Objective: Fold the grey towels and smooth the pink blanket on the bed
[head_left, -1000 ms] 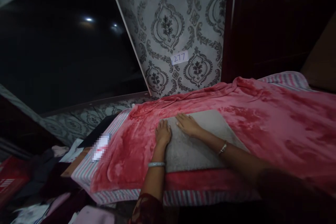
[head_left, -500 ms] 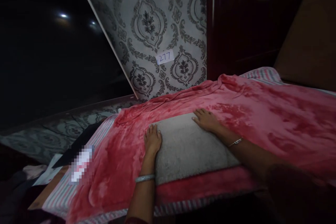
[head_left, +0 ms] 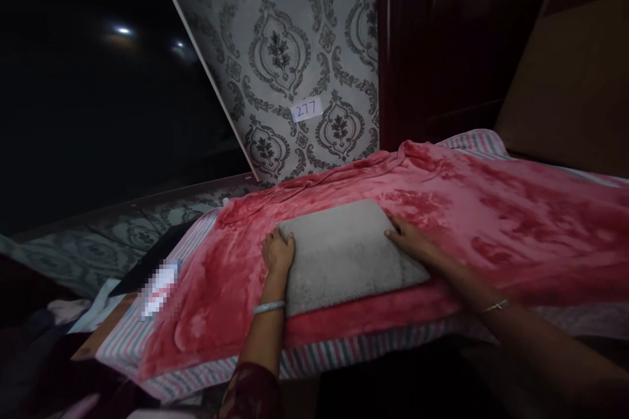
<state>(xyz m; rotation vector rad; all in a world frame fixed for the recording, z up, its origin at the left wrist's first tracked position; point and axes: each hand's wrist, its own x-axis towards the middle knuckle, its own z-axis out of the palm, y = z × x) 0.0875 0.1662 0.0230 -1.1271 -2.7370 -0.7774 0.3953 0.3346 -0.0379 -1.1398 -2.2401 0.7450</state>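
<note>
A flat grey plush mat [head_left: 344,255] lies on a red and pink fleece blanket [head_left: 472,222]. My left hand [head_left: 278,252] is at the mat's left edge, thumb on top and fingers bent around the side, gripping it. On the opposite edge my right hand [head_left: 410,239] holds the mat's side, its thumb on the grey surface and its fingertips partly hidden beyond the edge. Both hands are closed on the mat.
Under the blanket is a striped cloth [head_left: 363,347] on a raised surface. Patterned wallpaper [head_left: 280,52] with a "277" paper label [head_left: 305,109] rises behind. A large dark screen [head_left: 98,91] stands left, a brown panel [head_left: 574,78] right.
My hands have gone from lying flat on the mat to gripping its sides. The right hand slid outward and nearer, off the far right corner. The camera view has shifted slightly.
</note>
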